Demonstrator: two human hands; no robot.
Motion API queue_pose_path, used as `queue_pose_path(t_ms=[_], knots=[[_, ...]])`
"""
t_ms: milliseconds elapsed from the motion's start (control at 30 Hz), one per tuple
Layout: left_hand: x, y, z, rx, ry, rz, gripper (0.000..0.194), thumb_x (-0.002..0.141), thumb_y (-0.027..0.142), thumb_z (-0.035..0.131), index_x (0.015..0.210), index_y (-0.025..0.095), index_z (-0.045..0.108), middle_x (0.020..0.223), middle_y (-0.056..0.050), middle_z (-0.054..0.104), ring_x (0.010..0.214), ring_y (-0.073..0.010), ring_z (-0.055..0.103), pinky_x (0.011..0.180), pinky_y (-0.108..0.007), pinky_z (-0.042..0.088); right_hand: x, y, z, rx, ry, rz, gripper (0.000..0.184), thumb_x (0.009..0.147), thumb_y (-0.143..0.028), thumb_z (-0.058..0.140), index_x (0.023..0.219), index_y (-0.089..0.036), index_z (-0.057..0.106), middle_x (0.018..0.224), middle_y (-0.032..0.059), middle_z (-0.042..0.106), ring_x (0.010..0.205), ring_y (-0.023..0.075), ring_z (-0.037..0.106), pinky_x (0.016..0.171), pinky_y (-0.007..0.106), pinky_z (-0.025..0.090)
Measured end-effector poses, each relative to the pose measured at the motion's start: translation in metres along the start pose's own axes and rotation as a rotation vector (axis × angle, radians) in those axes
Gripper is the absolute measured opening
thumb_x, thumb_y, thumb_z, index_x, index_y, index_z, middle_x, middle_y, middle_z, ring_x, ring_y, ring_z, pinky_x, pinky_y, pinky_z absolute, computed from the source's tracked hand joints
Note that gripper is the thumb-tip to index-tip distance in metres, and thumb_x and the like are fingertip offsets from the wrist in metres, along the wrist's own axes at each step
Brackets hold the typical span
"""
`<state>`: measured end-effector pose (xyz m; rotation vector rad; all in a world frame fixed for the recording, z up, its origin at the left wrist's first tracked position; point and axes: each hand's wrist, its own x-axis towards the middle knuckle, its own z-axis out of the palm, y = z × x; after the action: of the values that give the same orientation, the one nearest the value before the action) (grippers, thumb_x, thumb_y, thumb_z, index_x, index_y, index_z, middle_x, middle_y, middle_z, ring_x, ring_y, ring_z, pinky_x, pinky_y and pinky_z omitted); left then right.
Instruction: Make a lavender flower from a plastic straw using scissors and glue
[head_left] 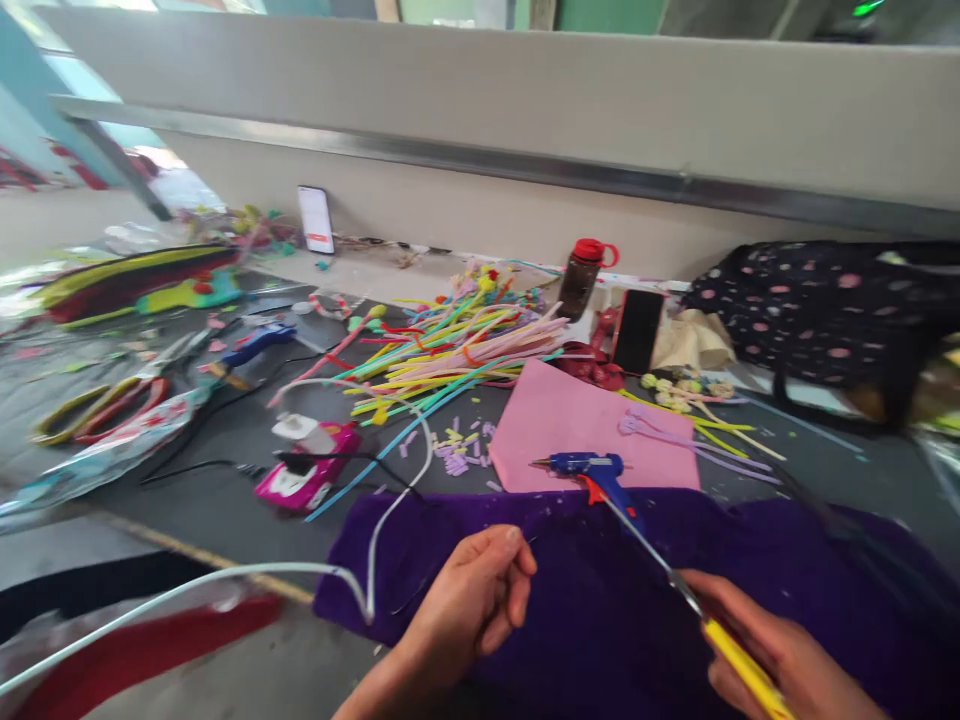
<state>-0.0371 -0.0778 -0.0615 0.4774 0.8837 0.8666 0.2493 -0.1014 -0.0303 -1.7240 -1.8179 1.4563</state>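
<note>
My right hand (780,640) is wrapped around a slim tool with a yellow handle (739,665) and a long thin metal shaft; its exact kind is unclear. The shaft points up and left, its tip overlapping the orange trigger of a blue glue gun (589,466) in my view. That glue gun lies across a pink sheet (551,410) and a dark purple cloth (600,600). Over the cloth, my left hand (480,590) is closed with thumb and fingers together. A fine dark line shows near its fingertips, but whatever it holds is hidden.
Bundled pipe cleaners (465,350) lie mid-table, with small cut pieces (457,455) nearby. A magenta power adapter (311,470) and a white cable (375,540) are left. Scissors (124,400), another glue gun (259,342), a bottle (581,280), phones (637,330) and a dotted bag (832,310) surround them.
</note>
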Motion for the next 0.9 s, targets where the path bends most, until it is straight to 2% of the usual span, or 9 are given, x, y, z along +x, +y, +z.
queue_pose_path(t_ms=[133, 267, 433, 533, 600, 667, 733, 800, 900], knots=[[0.003, 0.003, 0.005, 0.106, 0.057, 0.004, 0.033, 0.079, 0.048, 0.054, 0.069, 0.016, 0.054, 0.037, 0.005, 0.05, 0.023, -0.0013, 0.024, 0.025, -0.011, 0.013, -0.002, 0.017, -0.008, -0.281, 0.149, -0.078, 0.053, 0.076, -0.035, 0.062, 0.125, -0.027, 0.046, 0.079, -0.0005, 0.061, 0.066, 0.0162, 0.057, 0.062, 0.025, 0.046], [0.0, 0.005, 0.012, 0.197, 0.119, 0.021, 0.037, 0.075, 0.052, 0.057, 0.07, 0.016, 0.054, 0.038, 0.005, 0.049, 0.026, -0.0002, 0.025, 0.029, -0.01, 0.015, 0.002, 0.05, -0.023, -0.537, 0.369, -0.117, 0.049, 0.08, -0.031, 0.055, 0.127, -0.024, 0.044, 0.093, 0.0052, 0.063, 0.074, 0.0186, 0.06, 0.07, 0.031, 0.05], [-0.003, -0.007, 0.014, 0.413, 0.14, 0.102, 0.039, 0.075, 0.054, 0.055, 0.072, 0.015, 0.057, 0.042, 0.005, 0.05, 0.029, -0.0004, 0.028, 0.031, -0.011, 0.017, 0.007, 0.08, -0.046, -0.779, 0.465, -0.133, 0.049, 0.084, -0.029, 0.049, 0.131, -0.024, 0.039, 0.108, 0.0088, 0.059, 0.086, 0.022, 0.062, 0.077, 0.036, 0.05], [-0.004, -0.015, 0.011, 0.685, 0.159, 0.288, 0.032, 0.081, 0.047, 0.051, 0.073, 0.017, 0.06, 0.046, 0.005, 0.051, 0.032, -0.0029, 0.035, 0.032, -0.012, 0.025, 0.013, 0.087, -0.055, -0.873, 0.511, -0.16, 0.051, 0.085, -0.028, 0.046, 0.135, -0.023, 0.037, 0.113, 0.0101, 0.057, 0.095, 0.0233, 0.06, 0.082, 0.037, 0.049], [-0.003, -0.016, 0.008, 0.958, 0.162, 0.505, 0.022, 0.082, 0.039, 0.052, 0.078, 0.02, 0.063, 0.052, 0.003, 0.057, 0.041, -0.0074, 0.049, 0.039, -0.014, 0.038, 0.019, 0.088, -0.059, -0.917, 0.548, -0.182, 0.052, 0.085, -0.028, 0.046, 0.136, -0.023, 0.036, 0.113, 0.0104, 0.056, 0.1, 0.0242, 0.058, 0.086, 0.038, 0.048], [-0.001, -0.013, 0.002, 1.264, 0.111, 0.785, 0.013, 0.08, 0.031, 0.057, 0.085, 0.023, 0.065, 0.071, -0.001, 0.067, 0.065, -0.0138, 0.063, 0.06, -0.02, 0.051, 0.025, 0.086, -0.062, -0.945, 0.558, -0.206, 0.051, 0.086, -0.028, 0.046, 0.136, -0.025, 0.037, 0.112, 0.0096, 0.056, 0.102, 0.0243, 0.056, 0.088, 0.038, 0.047], [0.001, -0.009, -0.005, 1.537, 0.062, 1.006, 0.017, 0.077, 0.028, 0.061, 0.094, 0.026, 0.066, 0.091, -0.002, 0.07, 0.088, -0.0194, 0.064, 0.076, -0.027, 0.053, 0.031, 0.085, -0.065, -0.952, 0.537, -0.214, 0.051, 0.086, -0.03, 0.045, 0.136, -0.027, 0.038, 0.109, 0.0087, 0.056, 0.1, 0.0237, 0.056, 0.087, 0.038, 0.047], [0.004, -0.007, -0.011, 1.747, 0.064, 1.117, 0.026, 0.076, 0.03, 0.062, 0.102, 0.026, 0.064, 0.103, -0.003, 0.069, 0.099, -0.0226, 0.061, 0.08, -0.031, 0.053, 0.036, 0.084, -0.07, -0.945, 0.508, -0.202, 0.051, 0.087, -0.032, 0.044, 0.137, -0.028, 0.037, 0.106, 0.0082, 0.056, 0.097, 0.023, 0.056, 0.086, 0.038, 0.047], [0.007, -0.008, -0.016, 1.903, 0.094, 1.168, 0.033, 0.076, 0.035, 0.061, 0.107, 0.024, 0.061, 0.108, -0.004, 0.067, 0.101, -0.0236, 0.061, 0.076, -0.032, 0.055, 0.042, 0.082, -0.078, -0.939, 0.471, -0.175, 0.052, 0.087, -0.033, 0.044, 0.138, -0.03, 0.035, 0.105, 0.0075, 0.056, 0.095, 0.0228, 0.057, 0.084, 0.038, 0.048]])
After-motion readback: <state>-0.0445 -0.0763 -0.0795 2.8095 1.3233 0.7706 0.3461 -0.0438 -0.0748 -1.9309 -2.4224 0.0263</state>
